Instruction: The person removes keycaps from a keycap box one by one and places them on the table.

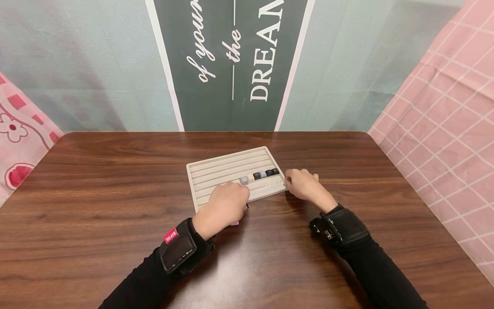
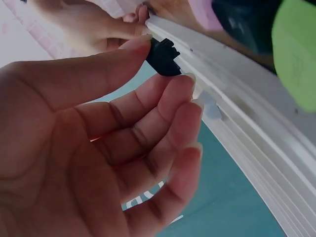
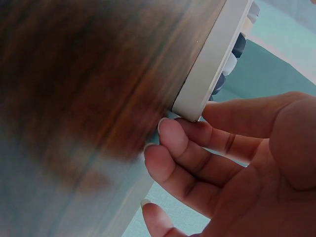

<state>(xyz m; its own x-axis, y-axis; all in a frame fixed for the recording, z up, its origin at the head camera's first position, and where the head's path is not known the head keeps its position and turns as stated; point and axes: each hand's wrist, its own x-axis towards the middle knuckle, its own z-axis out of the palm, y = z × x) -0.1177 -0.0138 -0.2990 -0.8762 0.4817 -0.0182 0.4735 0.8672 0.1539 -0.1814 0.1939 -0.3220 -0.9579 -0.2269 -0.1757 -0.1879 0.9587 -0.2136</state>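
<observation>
A cream ridged tray [image 1: 227,165] lies at a slant on the table. Along one of its grooves, toward the right, runs a short row of black, grey and cream keycaps [image 1: 263,174]. My left hand [image 1: 225,204] is over the tray's near left part and pinches a black keycap [image 2: 165,57] between thumb and fingertips, its underside partly showing. At the tray's near right corner, my right hand [image 1: 305,184] grips the edge with thumb and index finger, the other fingers loosely bent below, as the right wrist view shows.
Beside the tray, the left wrist view shows a green keycap [image 2: 296,54], a dark one [image 2: 247,19] and a pink one [image 2: 205,12], large and blurred. The brown wooden table [image 1: 96,206] ends at a hanging cloth [image 1: 115,64] behind, with pink cloth on both sides.
</observation>
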